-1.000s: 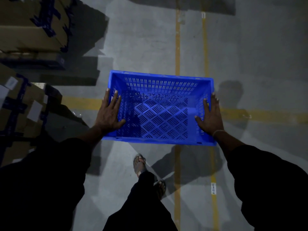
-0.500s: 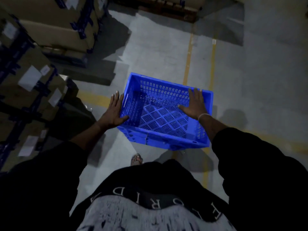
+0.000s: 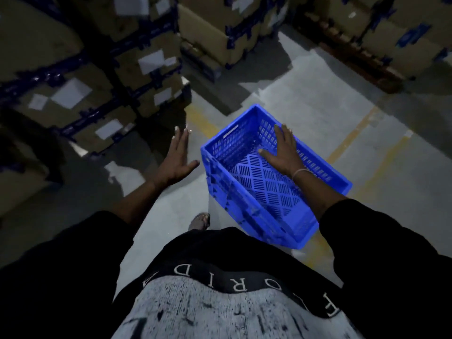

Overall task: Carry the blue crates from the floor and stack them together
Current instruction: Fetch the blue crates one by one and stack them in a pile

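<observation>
Shirt (image 3: 234, 311) fills the near edge, grey print with a black band of white letters, and 1 sandalled foot (image 3: 200, 221) pokes out on the grey floor (image 3: 171, 216) just beyond. Next up, the blue crate (image 3: 247, 189), tilted and off the floor, its open top facing the camera, slotted base and walls in plain sight. Right hand (image 3: 283, 152) lies over the crate's far-right long wall, fingers (image 3: 281, 135) straight and lightly spread along the rim, thumb reaching down inside; whether anything hooks the rim underneath, I cannot tell. Left hand (image 3: 175, 162) is clear of the crate, just beside its left corner, fingers straight and close together, thumb splayed toward the blue plastic. Yellow floor lines (image 3: 352, 138) run past the crate. Farther back, stacked cardboard boxes (image 3: 97, 77) with white labels and blue strapping.
</observation>
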Available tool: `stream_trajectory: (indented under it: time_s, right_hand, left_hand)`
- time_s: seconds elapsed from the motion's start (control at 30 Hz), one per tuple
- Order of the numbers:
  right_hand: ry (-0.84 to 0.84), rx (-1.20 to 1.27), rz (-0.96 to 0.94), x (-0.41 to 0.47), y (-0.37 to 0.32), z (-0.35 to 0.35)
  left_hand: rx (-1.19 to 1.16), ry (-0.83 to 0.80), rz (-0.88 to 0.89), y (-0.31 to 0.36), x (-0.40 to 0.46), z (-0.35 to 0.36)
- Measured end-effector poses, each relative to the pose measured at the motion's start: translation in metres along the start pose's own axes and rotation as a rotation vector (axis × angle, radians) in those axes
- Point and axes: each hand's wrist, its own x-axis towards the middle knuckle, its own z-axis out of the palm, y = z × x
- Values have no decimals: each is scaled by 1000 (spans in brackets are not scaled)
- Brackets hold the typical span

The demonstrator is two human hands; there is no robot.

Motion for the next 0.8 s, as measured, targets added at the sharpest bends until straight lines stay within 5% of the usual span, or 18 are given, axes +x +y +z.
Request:
stream_trajectory:
  time_s: [0.47,0.8]
  right_hand:
    - [-288,6,-507,-11,-126,68]
    - [-505,-34,-835,-96,-305,181]
  left_hand:
    - [-167,414,-433,3,-216,12]
    - [-275,753,-804,-35,-422,-9]
